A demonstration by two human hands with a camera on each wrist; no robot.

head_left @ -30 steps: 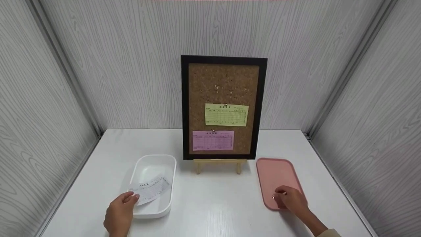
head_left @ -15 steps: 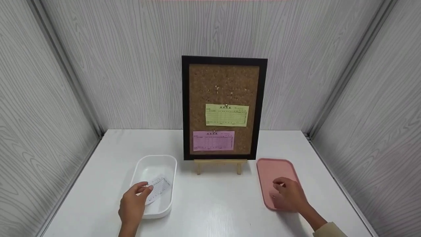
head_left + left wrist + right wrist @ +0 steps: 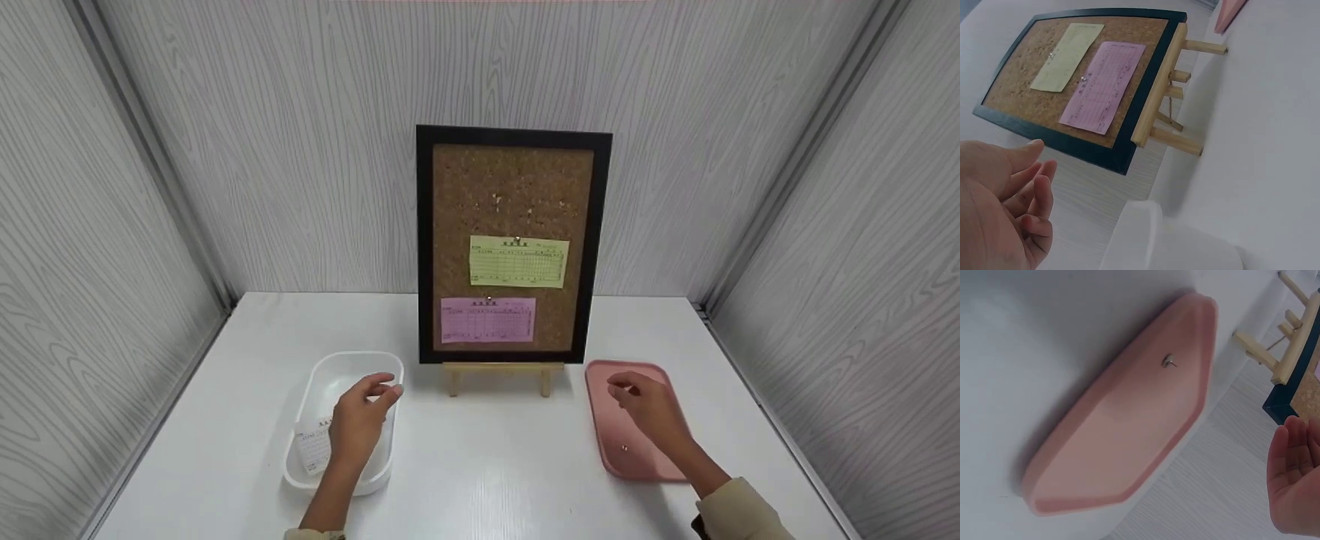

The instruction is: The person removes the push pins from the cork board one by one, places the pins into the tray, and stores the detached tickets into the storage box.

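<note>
Left hand (image 3: pixel 358 424) raised over white plastic tub (image 3: pixel 322 390), fingers (image 3: pixel 1036 188) loosely curled and apart, holding nothing. White printed slip (image 3: pixel 313 448) lying inside tub at near end, partly hidden by the wrist; print too small to read. Right hand (image 3: pixel 646 409) raised above pink tray (image 3: pixel 637 469), fingers (image 3: pixel 1289 450) relaxed and nearly straight, empty. One metal pushpin (image 3: pixel 1168 361) lying loose on tray floor, clear of the hand. Tray shallow, smooth, rounded at corners, raised rim; tub deeper, glossy, rounded rectangle. Cork board (image 3: pixel 514 195) in black frame standing upright on light wooden easel (image 3: pixel 499 373) at centre rear of white worktop (image 3: pixel 487 465), between tub and tray. Cork surface coarse, speckled brown. Yellow-green slip (image 3: pixel 517 261) pinned at top edge, mid-board; pink slip (image 3: pixel 487 320) pinned below it, toward lower left. Both slips bearing printed tables and a heading line; characters not legible. Grey wood-grain panels enclosing worktop on three sides.
</note>
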